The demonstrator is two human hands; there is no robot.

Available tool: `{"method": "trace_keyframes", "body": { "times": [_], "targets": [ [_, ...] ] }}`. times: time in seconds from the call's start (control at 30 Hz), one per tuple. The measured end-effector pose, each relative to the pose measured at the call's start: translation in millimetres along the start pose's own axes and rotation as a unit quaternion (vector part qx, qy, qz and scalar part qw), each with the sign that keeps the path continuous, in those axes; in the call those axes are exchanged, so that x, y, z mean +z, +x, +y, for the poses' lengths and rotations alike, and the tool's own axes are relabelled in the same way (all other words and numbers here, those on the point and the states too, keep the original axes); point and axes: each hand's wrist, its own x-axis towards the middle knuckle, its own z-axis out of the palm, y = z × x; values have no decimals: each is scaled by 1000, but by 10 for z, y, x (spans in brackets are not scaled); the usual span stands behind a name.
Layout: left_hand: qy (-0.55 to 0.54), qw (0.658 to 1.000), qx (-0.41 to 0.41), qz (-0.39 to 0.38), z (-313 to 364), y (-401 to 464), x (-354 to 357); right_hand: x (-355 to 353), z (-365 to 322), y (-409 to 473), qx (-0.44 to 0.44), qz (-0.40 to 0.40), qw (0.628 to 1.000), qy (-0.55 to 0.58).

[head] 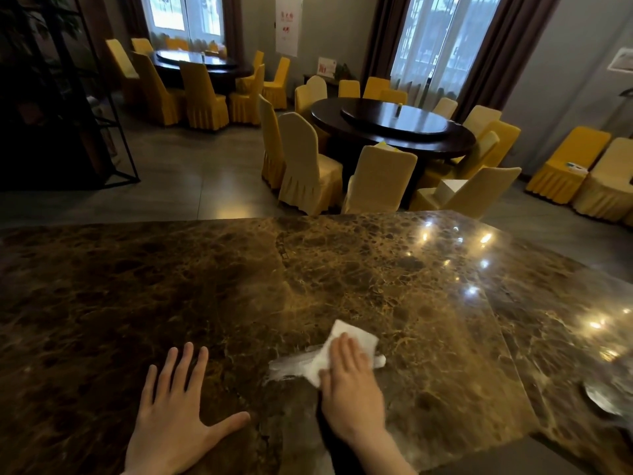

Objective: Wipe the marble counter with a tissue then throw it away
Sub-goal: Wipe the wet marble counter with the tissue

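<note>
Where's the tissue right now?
Head view, lower centre-right: the tissue lies flat on the marble counter, pressed under the right hand.

Restaurant: round tables [394, 126] ringed by covered chairs [305, 162].

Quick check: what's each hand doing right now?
Left hand: open, flat on the marble counter, holding nothing.
Right hand: open, straight fingers pressing the tissue onto the counter.

Two hands rest on the table [239, 269]: left hand [174, 416] flat, right hand [352, 385] atop a tissue [356, 337] beside it.
</note>
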Motion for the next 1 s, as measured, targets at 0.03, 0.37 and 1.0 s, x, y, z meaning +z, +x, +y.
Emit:
{"method": "trace_keyframes", "body": {
  "times": [0.03, 0.37, 1.0],
  "targets": [
    [1, 1000, 1, 0, 1, -3, -1, -45, 102, 10, 34, 3, 999, -7],
    [2, 1000, -3, -21, 44, -21, -61, 189, -500, -106, -139, -45, 989, 19],
    [23, 999, 0, -25, 48, -7, -63, -230, -188, -14, -49, 61, 983, 168]
  ]
}}
